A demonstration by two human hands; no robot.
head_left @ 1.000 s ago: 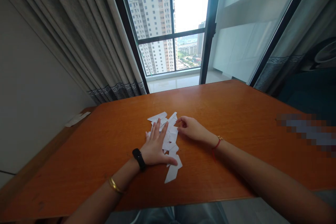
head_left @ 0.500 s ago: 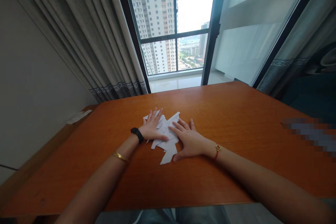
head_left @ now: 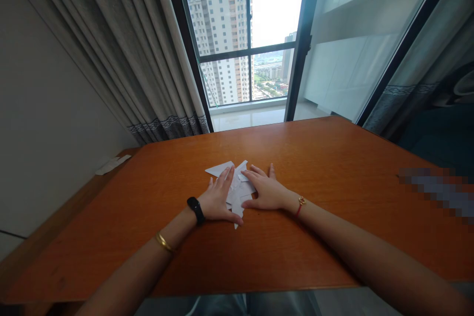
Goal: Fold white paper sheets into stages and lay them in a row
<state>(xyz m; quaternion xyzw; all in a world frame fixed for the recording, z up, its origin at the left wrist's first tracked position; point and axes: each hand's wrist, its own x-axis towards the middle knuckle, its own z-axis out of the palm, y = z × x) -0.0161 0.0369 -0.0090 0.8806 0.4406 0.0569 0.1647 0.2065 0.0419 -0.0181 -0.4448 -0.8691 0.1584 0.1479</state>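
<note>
A loose heap of white paper pieces [head_left: 241,190] lies on the orange-brown wooden table [head_left: 314,158], cut in angular shapes and overlapping. At its left side my left hand [head_left: 219,200] rests with fingers apart, the fingertips over the paper and the thumb near its front tip. My right hand [head_left: 267,188] touches the heap from the right, its fingers spread and the thumb at the paper's lower edge. One pointed piece sticks out at the back left, beyond my left fingers. Parts of the heap are hidden beneath both hands.
More white paper [head_left: 113,164] lies on a ledge at the table's left, beside the wall. A blurred greyish patch [head_left: 440,190] covers something at the right edge. Behind the table are a grey curtain [head_left: 155,59] and a window [head_left: 250,49].
My left hand has moved right and toward me, uncovering the pointed piece at the back left. The right hand has shifted slightly away from me. The paper heap is drawn narrower between them.
</note>
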